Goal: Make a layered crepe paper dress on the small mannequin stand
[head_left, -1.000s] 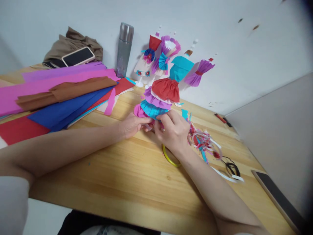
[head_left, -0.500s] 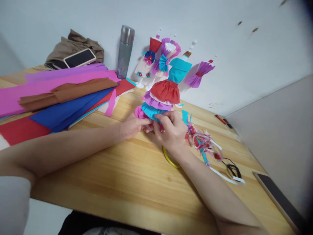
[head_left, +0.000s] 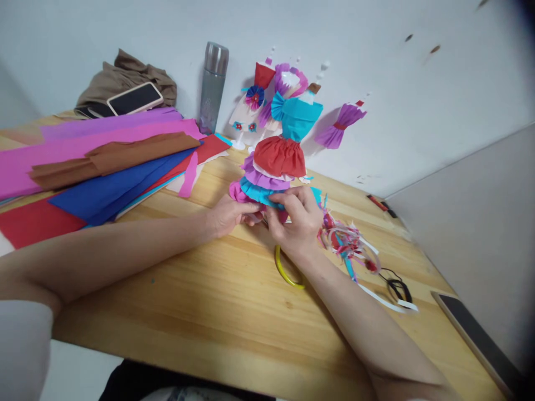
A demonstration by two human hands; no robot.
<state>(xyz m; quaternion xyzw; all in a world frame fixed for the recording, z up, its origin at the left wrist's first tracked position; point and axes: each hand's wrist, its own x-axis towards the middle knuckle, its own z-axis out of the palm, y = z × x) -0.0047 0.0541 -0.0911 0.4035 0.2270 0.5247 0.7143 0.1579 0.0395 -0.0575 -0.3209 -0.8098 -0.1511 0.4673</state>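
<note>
Dress (head_left: pixel 281 157) — turquoise above, frilled red, purple, turquoise below — left hand (head_left: pixel 228 214) and right hand (head_left: pixel 298 217) pinching it low

We stretched our left forearm (head_left: pixel 137 245) inward, nearly level, its elbow (head_left: pixel 45 287) bent. Our left hand (head_left: pixel 229 216) pointed toward the right one, thumb laid on top and the other fingers (head_left: pixel 252 219) curled below, partly hidden. Our right forearm (head_left: pixel 359 312) slanted up from the lower right, the wrist (head_left: pixel 310 255) roughly straight. Our right hand (head_left: pixel 300 218) showed its back, thumb and index finger close together in a pinch, the rest bent.
</note>
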